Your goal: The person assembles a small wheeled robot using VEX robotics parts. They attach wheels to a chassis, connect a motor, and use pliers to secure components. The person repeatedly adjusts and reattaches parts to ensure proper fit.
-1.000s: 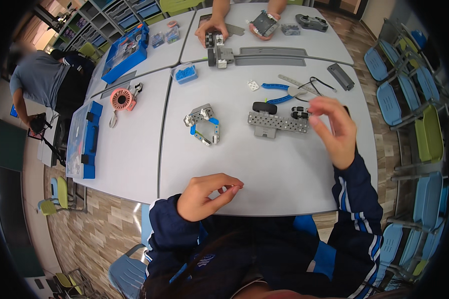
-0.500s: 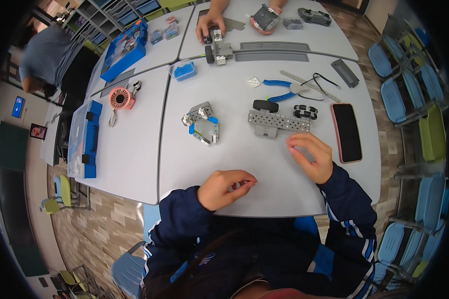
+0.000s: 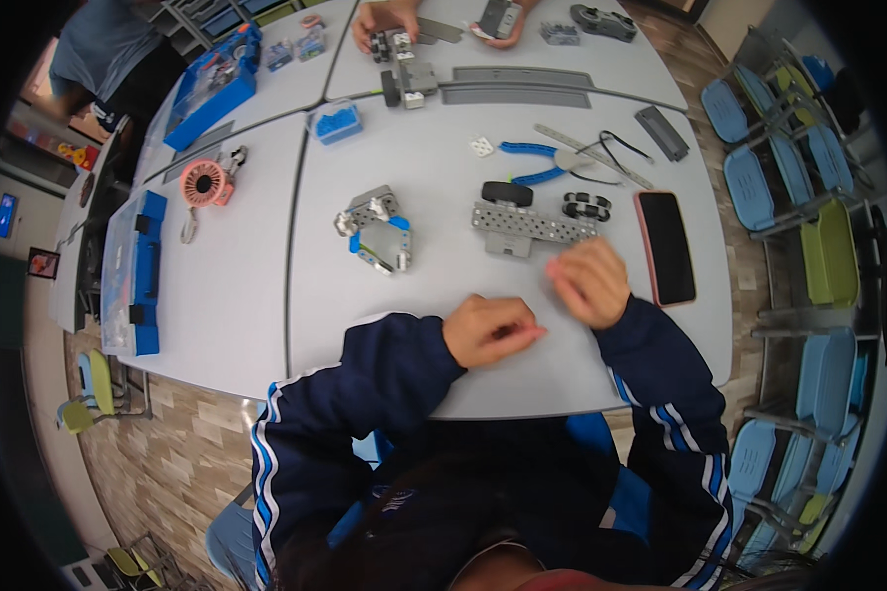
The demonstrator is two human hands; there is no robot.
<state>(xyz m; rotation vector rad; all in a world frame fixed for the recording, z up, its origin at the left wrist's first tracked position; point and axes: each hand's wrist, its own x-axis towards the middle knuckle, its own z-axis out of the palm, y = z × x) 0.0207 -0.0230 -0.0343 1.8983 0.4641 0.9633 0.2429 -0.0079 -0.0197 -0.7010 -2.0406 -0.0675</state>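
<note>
My left hand (image 3: 493, 332) hovers over the near edge of the table, fingers curled in toward the thumb. Whatever it may hold is too small or hidden to make out. My right hand (image 3: 589, 283) is slightly blurred, its fingers also curled closed; its contents, if any, do not show. Just beyond the right hand lies a grey perforated robot chassis (image 3: 532, 224) with a black rubber wheel (image 3: 508, 193) and a black roller wheel (image 3: 586, 206). Left of it sits a grey and blue claw-like assembly (image 3: 376, 231). A pink phone (image 3: 666, 246) lies to the right.
Blue-handled pliers (image 3: 532, 163), a black cable (image 3: 611, 153) and a grey bar (image 3: 562, 136) lie farther back. A tub of blue pieces (image 3: 335, 120) is at back left. Across the table, another person's hands (image 3: 389, 20) touch a wheeled build (image 3: 409, 79). A pink fan (image 3: 205, 183) lies left.
My left hand has moved right and up, closer to my right hand. The right hand's fingers have curled in more. The whole view has shifted a little, and the objects keep their places.
</note>
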